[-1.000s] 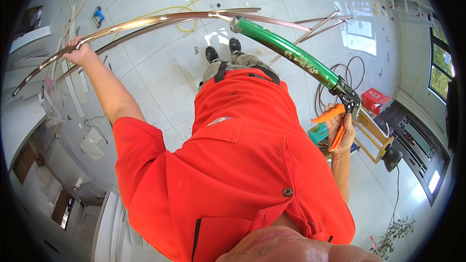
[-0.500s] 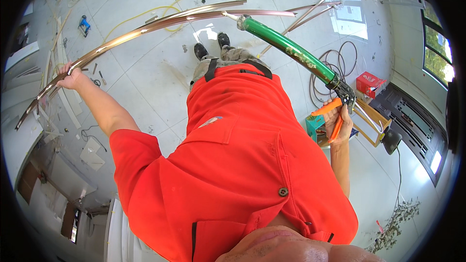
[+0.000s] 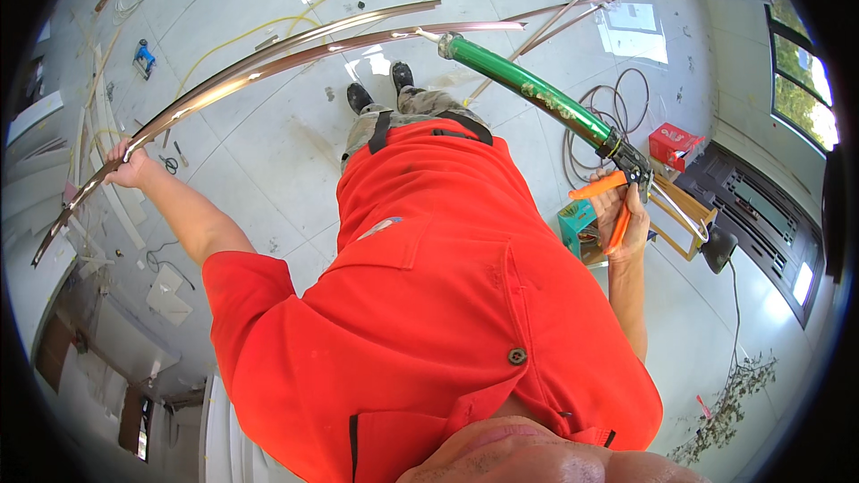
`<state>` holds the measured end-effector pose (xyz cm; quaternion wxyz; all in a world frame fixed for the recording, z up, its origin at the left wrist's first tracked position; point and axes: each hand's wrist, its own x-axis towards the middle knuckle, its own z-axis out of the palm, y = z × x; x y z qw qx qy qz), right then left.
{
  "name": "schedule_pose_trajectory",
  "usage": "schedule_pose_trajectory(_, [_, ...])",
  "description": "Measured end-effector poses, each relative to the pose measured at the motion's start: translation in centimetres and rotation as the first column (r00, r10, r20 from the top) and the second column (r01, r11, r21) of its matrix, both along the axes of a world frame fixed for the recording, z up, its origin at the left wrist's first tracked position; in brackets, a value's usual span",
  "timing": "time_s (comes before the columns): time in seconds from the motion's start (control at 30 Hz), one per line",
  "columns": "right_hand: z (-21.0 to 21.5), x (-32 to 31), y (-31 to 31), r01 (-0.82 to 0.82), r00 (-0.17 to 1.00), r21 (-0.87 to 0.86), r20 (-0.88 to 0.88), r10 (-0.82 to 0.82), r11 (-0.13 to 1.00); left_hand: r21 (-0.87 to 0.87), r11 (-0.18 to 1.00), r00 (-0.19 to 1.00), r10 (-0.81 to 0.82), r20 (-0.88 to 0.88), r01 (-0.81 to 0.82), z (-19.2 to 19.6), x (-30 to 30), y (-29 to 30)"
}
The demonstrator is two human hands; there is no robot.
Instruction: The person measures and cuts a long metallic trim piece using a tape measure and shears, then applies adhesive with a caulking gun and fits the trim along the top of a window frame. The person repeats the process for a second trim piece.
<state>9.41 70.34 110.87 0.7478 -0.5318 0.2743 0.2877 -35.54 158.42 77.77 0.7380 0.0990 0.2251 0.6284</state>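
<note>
The left hand [image 3: 132, 165] is gripping, fingers closed, long springy metal trim strips [image 3: 268, 58] near one end, while the right hand [image 3: 622, 215] is squeezing a rigid green caulking gun [image 3: 537, 94] at their far tip.

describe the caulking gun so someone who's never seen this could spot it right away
Start at the person's orange shirt and go to the right hand beside it. That hand grips the caulking gun: a long green tube on a metal frame, its nozzle meeting the long brown strips. Nothing else here pairs a green tube with bright orange handles.
</note>
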Motion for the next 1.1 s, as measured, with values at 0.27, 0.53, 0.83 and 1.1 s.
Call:
schedule_pose_trajectory(0.27, [-0.3, 0.4, -0.5, 0.147, 0.987, -0.087, -0.046, -0.151, 0.985, 0.009, 0.998, 0.997, -0.070, 0.043, 0.070, -1.2, -2.1, 0.4])
schedule_pose_trajectory(0.53, [-0.4, 0.5, -1.1, 0.171, 0.979, -0.117, -0.093, -0.183, 0.978, -0.014, 0.999, 0.997, -0.042, 0.060, 0.043, -1.5, -2.7, 0.4])
schedule_pose_trajectory(0.83, [0.4, 0.9, 2.4, 0.318, 0.932, -0.211, -0.111, -0.345, 0.925, -0.022, 0.999, 0.996, -0.033, 0.083, 0.035, -1.0, -3.9, -0.3])
schedule_pose_trajectory(1.1, [-1.1, 1.8, 0.7, 0.338, 0.920, -0.278, -0.103, -0.378, 0.899, 0.015, 0.999, 0.996, -0.050, 0.080, 0.049, -1.1, -5.3, 0.1])
